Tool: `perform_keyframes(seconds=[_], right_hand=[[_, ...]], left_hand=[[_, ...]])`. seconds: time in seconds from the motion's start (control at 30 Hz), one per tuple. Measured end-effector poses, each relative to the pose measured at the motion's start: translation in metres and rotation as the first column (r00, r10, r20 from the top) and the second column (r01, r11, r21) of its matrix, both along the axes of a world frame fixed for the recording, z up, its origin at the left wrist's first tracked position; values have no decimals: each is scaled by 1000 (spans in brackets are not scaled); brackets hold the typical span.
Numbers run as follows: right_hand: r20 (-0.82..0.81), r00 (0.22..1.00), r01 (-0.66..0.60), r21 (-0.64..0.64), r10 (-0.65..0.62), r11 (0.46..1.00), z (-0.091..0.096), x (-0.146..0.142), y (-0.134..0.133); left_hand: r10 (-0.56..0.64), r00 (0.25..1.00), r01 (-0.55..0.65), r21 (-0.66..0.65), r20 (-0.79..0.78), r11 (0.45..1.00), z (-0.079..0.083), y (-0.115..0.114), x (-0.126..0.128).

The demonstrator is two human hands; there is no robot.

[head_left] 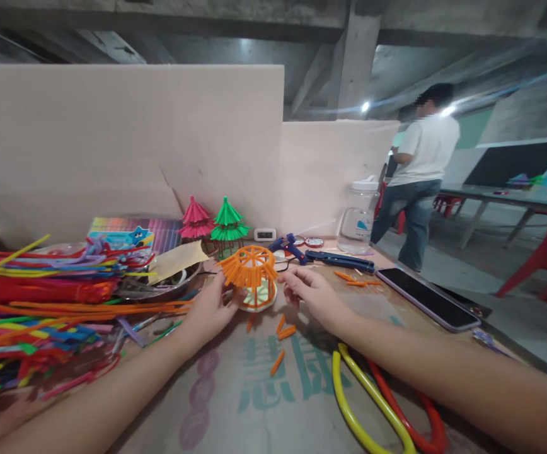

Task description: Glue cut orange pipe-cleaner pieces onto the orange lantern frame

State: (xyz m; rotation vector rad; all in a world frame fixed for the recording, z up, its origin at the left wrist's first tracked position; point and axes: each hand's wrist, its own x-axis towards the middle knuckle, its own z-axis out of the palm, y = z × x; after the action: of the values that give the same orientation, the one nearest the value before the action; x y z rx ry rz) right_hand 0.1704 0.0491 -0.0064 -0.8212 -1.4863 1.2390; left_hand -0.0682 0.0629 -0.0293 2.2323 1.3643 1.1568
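Note:
A small orange pavilion model (249, 268), built of fuzzy pipe-cleaner pieces, stands at the middle of the table on a pale round base (260, 302). Its upper ring has spokes and open gaps, and orange strips slope down around it. My left hand (214, 309) grips it from the left side, thumb by the base. Just to the right of the roof is my right hand (304, 290), fingertips pinched together; whatever is between them is too small to make out. Several short orange pieces (287, 332) lie on the table in front of the model.
Pipe cleaners (41, 302) are heaped at left. Pink (195, 217) and green (227, 221) pavilion models, a glue gun (290, 248) and a clear jug (357, 217) stand behind. Scissors with yellow and red handles (372, 397) and a phone (427, 299) lie right. A person (425, 151) is beyond.

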Motion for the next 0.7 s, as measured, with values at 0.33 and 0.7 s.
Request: perform_keyframes(seconds=[0.33, 0.7], right_hand=[[70, 997, 22, -55, -19, 998, -6, 3, 5], [159, 983, 89, 45, -95, 995, -6, 3, 1]], left_hand=[[28, 999, -27, -22, 41, 999, -3, -3, 2], [46, 999, -46, -16, -3, 999, -2, -5, 4]])
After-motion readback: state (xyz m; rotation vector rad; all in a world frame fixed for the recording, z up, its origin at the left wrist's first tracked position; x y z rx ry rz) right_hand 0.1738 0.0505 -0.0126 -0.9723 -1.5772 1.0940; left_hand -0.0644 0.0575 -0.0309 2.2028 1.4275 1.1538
